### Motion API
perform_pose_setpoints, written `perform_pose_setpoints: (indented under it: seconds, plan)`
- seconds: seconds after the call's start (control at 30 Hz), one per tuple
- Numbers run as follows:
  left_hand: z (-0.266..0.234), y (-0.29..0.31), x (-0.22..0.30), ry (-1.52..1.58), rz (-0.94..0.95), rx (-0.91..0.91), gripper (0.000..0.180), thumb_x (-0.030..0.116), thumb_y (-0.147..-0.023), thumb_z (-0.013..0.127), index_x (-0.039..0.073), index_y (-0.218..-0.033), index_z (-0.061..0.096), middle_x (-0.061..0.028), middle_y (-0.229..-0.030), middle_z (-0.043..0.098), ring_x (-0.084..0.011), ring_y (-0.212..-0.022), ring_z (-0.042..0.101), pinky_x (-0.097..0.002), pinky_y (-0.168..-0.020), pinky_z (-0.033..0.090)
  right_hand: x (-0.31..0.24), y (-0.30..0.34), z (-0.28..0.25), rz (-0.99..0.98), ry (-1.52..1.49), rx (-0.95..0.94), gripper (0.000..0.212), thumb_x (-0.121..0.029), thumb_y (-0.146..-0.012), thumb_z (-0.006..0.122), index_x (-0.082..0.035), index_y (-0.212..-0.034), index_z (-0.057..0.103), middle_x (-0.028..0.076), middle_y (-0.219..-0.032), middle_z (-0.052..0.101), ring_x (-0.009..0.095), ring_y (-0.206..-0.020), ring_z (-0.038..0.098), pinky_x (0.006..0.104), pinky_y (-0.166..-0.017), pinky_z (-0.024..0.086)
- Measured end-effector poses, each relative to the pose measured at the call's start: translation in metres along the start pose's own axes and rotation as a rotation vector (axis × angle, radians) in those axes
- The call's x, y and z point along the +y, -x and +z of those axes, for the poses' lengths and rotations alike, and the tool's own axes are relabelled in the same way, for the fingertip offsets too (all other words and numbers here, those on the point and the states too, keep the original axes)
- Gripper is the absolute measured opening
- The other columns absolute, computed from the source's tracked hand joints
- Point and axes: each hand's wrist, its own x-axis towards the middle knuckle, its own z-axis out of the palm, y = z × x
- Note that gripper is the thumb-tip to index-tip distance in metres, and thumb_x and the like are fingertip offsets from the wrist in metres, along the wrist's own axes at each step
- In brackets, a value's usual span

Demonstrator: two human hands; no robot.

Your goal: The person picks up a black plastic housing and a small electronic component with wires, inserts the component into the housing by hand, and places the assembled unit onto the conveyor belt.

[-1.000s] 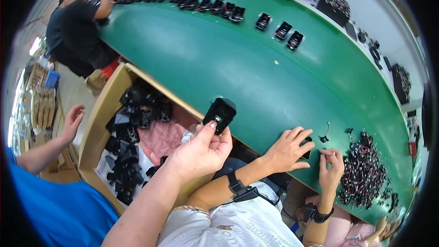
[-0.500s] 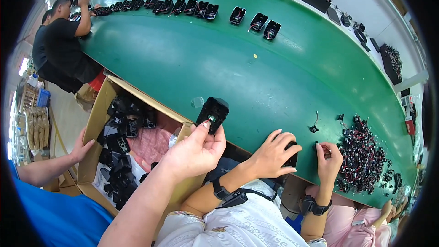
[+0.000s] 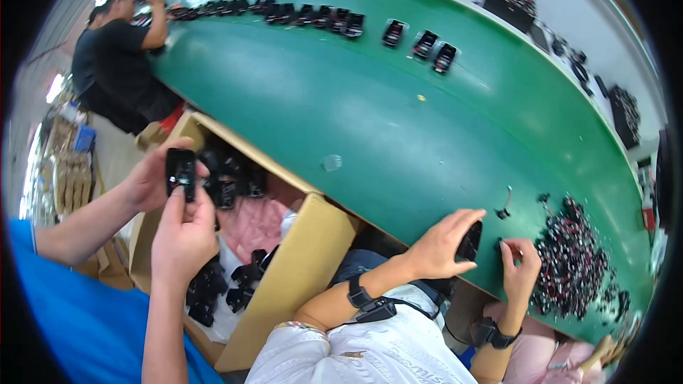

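Note:
My left hand (image 3: pixel 442 247) curls its thumb and fingers around a black plastic housing (image 3: pixel 469 240) at the near edge of the green table. The housing is partly hidden by the fingers. Just to its right, my right hand (image 3: pixel 521 268) pinches a small black part (image 3: pixel 500 242) between thumb and fingertips; its exact kind cannot be made out. A loose small black component with a wire (image 3: pixel 503 212) lies beyond my right hand. Beside that hand is a large pile of small wired components (image 3: pixel 573 259).
At left, a co-worker in blue holds another black housing (image 3: pixel 181 173) in both hands above a cardboard box (image 3: pixel 302 270) of black housings. A row of housings (image 3: pixel 353 25) lines the table's far side. Black bins of parts (image 3: pixel 509 8) stand behind. Two people work far left.
The co-worker's housing has moved left from over the table to above the box, into both their hands. My left hand has tilted, showing more of its housing. The whole view has shifted slightly.

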Motion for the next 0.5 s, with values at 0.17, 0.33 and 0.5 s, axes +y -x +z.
perform_pose_setpoints:
  seconds: [0.17,0.33,0.5]
  plan:
    - [0.004,-0.004,0.001,0.253,-0.108,-0.064,0.084,0.02,-0.072,0.086,0.001,-0.143,0.044,-0.0189,-0.138,0.05,-0.0374,-0.128,0.053,-0.0418,-0.108,0.045,0.012,0.01,-0.007,0.003,-0.065,-0.008,0.005,0.0,-0.09,0.07,0.002,-0.089,0.066,0.005,-0.082,0.063,0.012,-0.07,0.057,0.0259,-0.063,0.046]
    - [0.011,-0.001,0.001,0.311,-0.086,-0.035,0.079,0.011,-0.071,0.081,0.004,-0.14,0.043,-0.0166,-0.134,0.049,-0.036,-0.128,0.051,-0.0421,-0.107,0.044,0.009,0.016,0.002,0.086,-0.369,0.017,0.002,0.002,-0.093,0.068,0.004,-0.094,0.066,0.004,-0.09,0.062,0.007,-0.072,0.055,0.0198,-0.063,0.042]
    - [0.011,-0.002,0.001,0.32,-0.071,-0.041,0.079,0.009,-0.07,0.081,0.004,-0.138,0.043,-0.0161,-0.131,0.051,-0.035,-0.125,0.054,-0.0428,-0.104,0.046,-0.008,0.021,0.016,0.007,-0.369,-0.004,0.005,0.003,-0.092,0.069,0.004,-0.096,0.067,0.006,-0.093,0.064,0.008,-0.074,0.057,0.0199,-0.064,0.044]
